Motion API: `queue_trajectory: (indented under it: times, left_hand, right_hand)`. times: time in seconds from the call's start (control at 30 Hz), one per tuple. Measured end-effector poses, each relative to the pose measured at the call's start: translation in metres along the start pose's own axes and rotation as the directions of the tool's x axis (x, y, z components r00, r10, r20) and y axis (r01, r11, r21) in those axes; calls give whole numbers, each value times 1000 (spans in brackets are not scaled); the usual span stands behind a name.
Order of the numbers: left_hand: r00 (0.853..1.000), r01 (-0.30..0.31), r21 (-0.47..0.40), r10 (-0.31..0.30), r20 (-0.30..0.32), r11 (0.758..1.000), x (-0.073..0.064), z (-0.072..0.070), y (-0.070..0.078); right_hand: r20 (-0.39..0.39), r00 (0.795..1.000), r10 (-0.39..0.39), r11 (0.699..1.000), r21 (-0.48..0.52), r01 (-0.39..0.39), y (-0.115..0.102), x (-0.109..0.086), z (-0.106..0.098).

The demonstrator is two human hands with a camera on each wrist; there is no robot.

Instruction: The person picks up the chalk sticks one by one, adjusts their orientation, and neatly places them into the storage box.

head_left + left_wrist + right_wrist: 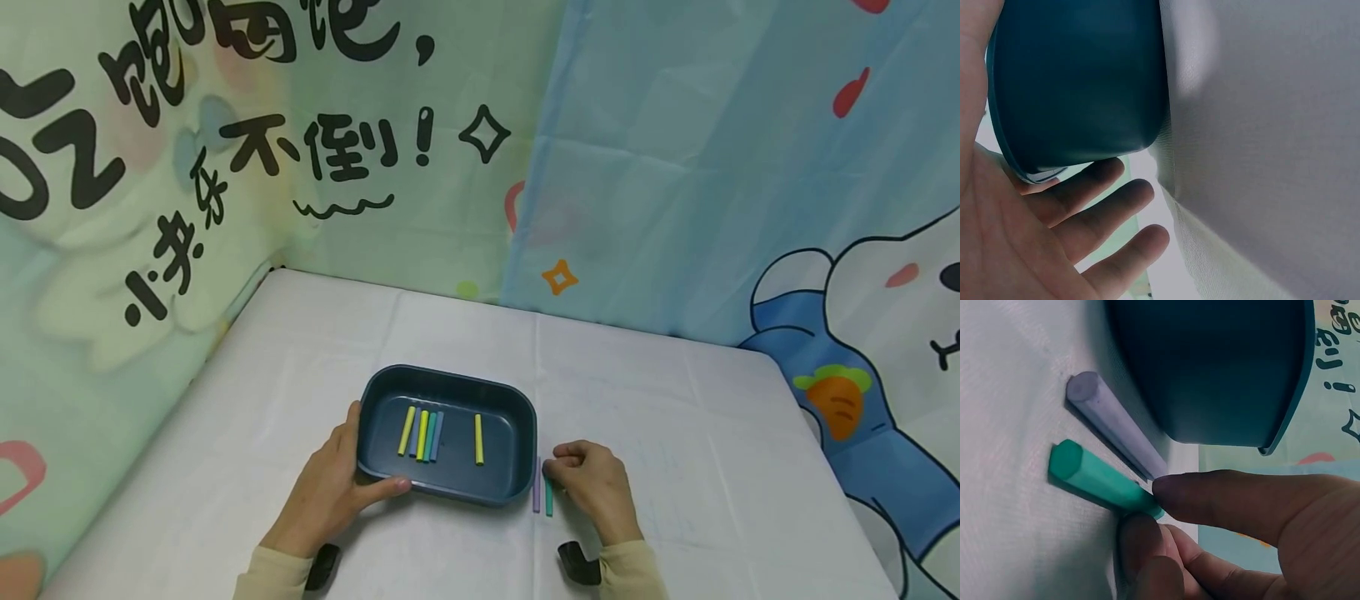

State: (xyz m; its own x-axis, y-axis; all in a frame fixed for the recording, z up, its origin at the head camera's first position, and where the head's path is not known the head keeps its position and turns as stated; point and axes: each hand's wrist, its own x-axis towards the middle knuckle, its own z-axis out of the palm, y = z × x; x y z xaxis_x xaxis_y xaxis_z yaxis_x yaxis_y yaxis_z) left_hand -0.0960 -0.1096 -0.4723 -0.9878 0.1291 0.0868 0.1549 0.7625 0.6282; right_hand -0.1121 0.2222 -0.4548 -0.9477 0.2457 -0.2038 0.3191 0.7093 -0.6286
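A dark blue tray [510, 442] stands on the white cloth, with yellow, blue and green chalk sticks inside. My left hand [330, 492] holds its near left corner, thumb along the near rim and fingers at the left side; in the left wrist view several fingertips [1141, 194] extend past the tray wall [1085, 81]. Right of the tray, my right hand [596, 483] pinches the far end of a green chalk stick [1100, 475] between thumb and finger. This stick lies on the cloth. Beside it, nearer the tray, lies a purple chalk stick [1113, 422].
One yellow chalk stick [478, 440] lies apart on the tray's right side; the others [422, 435] lie side by side at its left. White cloth [720, 467] covers the table. Printed fabric walls [420, 242] rise behind and at the left. Each wrist carries a black strap piece [577, 564].
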Motion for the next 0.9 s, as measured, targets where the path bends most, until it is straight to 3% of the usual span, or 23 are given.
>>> queue_trajectory:
  times: [0.27,0.9]
  left_hand:
    - [1000,3,1,-3,0,1000,0,0,0]
    - [1000,-1,15,1,-6,1000,0,0,1]
  right_hand:
    - [-3,1000,-9,1000,-22,9,0,0,1]
    - [7,1000,16,999,39,-17,5,2,-7]
